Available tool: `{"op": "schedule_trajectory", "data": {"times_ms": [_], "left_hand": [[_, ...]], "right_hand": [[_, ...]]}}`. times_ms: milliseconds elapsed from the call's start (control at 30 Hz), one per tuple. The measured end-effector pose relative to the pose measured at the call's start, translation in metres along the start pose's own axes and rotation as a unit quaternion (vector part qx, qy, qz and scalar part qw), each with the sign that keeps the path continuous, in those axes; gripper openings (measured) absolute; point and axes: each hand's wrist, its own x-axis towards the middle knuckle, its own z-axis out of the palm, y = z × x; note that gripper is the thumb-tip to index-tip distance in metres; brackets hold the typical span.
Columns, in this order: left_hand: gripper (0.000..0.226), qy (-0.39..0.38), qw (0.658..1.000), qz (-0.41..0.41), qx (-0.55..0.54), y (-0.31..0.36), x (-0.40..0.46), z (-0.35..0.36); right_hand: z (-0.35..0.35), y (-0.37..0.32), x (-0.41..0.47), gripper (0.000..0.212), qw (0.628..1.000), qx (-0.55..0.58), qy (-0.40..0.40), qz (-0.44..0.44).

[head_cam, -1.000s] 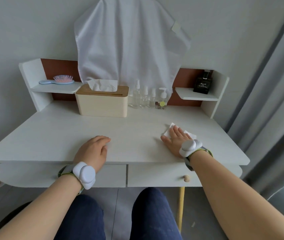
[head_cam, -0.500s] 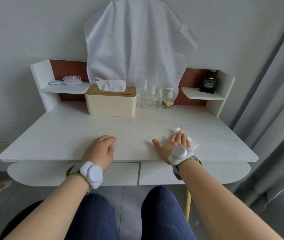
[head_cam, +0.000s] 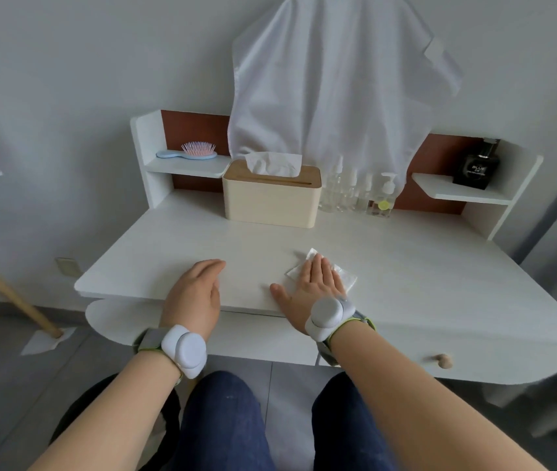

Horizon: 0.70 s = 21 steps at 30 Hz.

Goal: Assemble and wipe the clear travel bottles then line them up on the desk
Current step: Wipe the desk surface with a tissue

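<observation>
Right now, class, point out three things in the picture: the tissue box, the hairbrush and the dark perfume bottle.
tissue box (head_cam: 270,202), head view: middle of its front wall.
hairbrush (head_cam: 199,150), head view: on its pink bristles.
dark perfume bottle (head_cam: 477,169), head view: on its labelled front.

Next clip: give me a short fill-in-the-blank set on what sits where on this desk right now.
1. The right hand lies flat on a white ____ on the desk.
2. The clear travel bottles stand just right of the ____ box.
3. On the left shelf lies a ____.
4. The dark perfume bottle stands on the ____ shelf.

Missing words: tissue; tissue; hairbrush; right
</observation>
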Motion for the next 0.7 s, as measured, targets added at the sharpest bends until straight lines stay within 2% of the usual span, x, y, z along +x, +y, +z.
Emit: {"op": "schedule_trajectory", "data": {"times_ms": [233,433,700], "left_hand": [[0.048,0.029,0.999,-0.024,-0.024,-0.009,0.008,0.000],[0.053,0.022,0.999,-0.033,-0.032,-0.019,0.011,0.008],[0.062,-0.009,0.999,-0.054,0.000,-0.026,0.014,0.012]], "right_hand": [[0.000,-0.044,0.007,0.083,0.995,-0.010,-0.024,-0.095],[0.008,-0.071,0.007,0.073,0.972,-0.009,-0.036,-0.231],[-0.002,-0.050,-0.004,0.066,0.938,-0.021,-0.047,-0.342]]}}
